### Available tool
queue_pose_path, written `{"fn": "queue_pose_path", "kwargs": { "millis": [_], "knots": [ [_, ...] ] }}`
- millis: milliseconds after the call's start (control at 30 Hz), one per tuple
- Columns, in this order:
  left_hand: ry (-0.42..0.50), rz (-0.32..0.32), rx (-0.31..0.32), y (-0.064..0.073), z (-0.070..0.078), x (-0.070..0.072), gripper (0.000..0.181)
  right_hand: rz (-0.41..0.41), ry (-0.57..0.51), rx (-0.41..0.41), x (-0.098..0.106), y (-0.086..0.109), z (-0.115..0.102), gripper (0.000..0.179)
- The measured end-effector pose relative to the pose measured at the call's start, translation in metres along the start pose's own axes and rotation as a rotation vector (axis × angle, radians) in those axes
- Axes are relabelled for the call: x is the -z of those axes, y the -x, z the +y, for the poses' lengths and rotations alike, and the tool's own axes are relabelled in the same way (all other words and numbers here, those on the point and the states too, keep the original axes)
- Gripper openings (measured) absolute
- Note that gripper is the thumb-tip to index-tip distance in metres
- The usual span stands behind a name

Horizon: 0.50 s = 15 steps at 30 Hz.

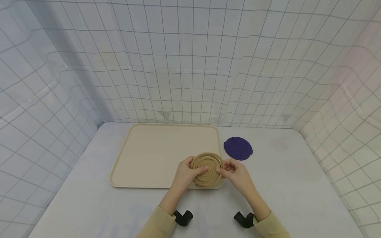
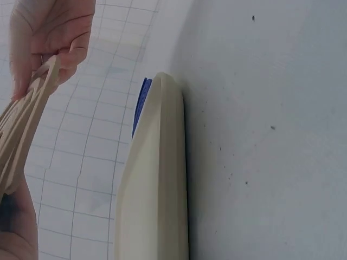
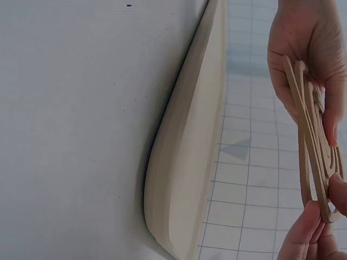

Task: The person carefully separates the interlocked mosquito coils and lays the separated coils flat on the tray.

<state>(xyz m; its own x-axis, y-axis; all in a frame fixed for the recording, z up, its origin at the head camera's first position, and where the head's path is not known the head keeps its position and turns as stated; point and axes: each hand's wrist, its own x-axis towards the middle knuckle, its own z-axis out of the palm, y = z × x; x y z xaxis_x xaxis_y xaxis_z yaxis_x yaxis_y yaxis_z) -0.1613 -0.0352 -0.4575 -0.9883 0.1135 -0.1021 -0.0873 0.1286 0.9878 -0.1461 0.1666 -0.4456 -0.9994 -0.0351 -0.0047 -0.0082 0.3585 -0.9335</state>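
A tan round mat of concentric spiral rings [image 1: 205, 177] is held up between both hands, over the front right corner of the tray. My left hand [image 1: 184, 173] grips its left edge, thumb lying across the rings. At the right edge my right hand [image 1: 237, 175] pinches it between thumb and fingers. Seen edge-on in the right wrist view, the tan mat [image 3: 304, 130] has its rings spread slightly apart. A purple round mat [image 1: 238, 148] of the same spiral kind lies flat on the table beyond my right hand.
The cream rectangular tray [image 1: 166, 148] with a raised rim lies left of centre on the white table [image 1: 282, 185]. White grid-patterned curtains [image 1: 190, 66] hang behind and on both sides. Black curved wrist pieces [image 1: 183, 218] sit at both cuffs.
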Motion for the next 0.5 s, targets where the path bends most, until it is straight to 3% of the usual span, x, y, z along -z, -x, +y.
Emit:
{"fn": "queue_pose_path", "kwargs": {
  "millis": [233,500],
  "knots": [
    [-0.080,-0.057,-0.035,-0.0009,-0.0049,0.0020,0.038,0.013,0.088,0.053,0.0024,-0.0026,-0.0045,0.021],
    [0.050,-0.059,0.031,0.0029,-0.0085,0.0013,0.049,-0.017,-0.139,-0.024,-0.0023,-0.0008,-0.0019,0.022]
  ]
}}
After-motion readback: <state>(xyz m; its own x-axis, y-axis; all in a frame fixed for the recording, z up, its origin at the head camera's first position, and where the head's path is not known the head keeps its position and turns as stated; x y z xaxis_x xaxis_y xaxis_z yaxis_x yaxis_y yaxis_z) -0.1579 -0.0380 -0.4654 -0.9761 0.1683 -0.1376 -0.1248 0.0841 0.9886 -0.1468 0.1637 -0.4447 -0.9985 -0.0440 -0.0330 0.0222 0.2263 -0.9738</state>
